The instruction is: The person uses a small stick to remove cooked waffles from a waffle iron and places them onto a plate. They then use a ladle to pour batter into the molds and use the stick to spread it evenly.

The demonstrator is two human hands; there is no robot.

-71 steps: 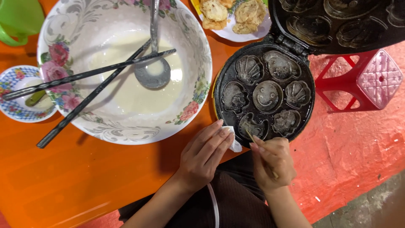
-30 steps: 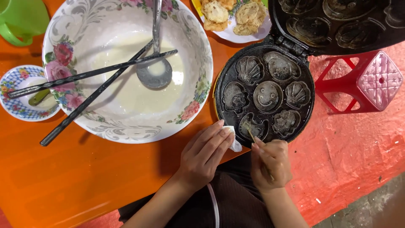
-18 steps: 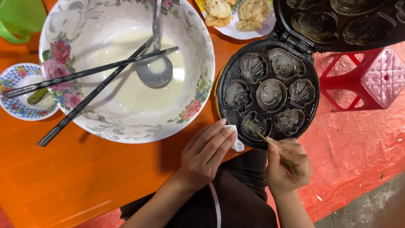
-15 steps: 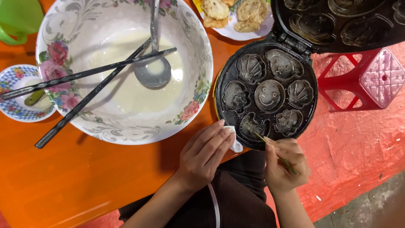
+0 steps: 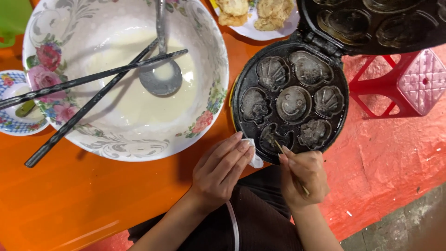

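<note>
A round black waffle iron [image 5: 290, 100] lies open at the table's right edge, its plate full of shell, star and smiley moulds, its lid [image 5: 371, 23] tilted back. My left hand [image 5: 220, 169] presses a small white tissue [image 5: 254, 159] against the iron's near rim. My right hand [image 5: 299, 179] pinches a thin wooden stick [image 5: 279, 148], whose tip pokes into the nearest mould.
A big floral bowl [image 5: 209, 93] of pale batter holds a metal ladle [image 5: 161, 74], with two black chopsticks [image 5: 93, 97] across it. A small patterned saucer [image 5: 14, 121] sits left, a plate of fried cakes [image 5: 253, 16] behind, a red plastic stool [image 5: 409, 81] on the red floor.
My right hand swung out to the right, then came back so the stick's tip is in the nearest mould again. My left hand stayed on the tissue.
</note>
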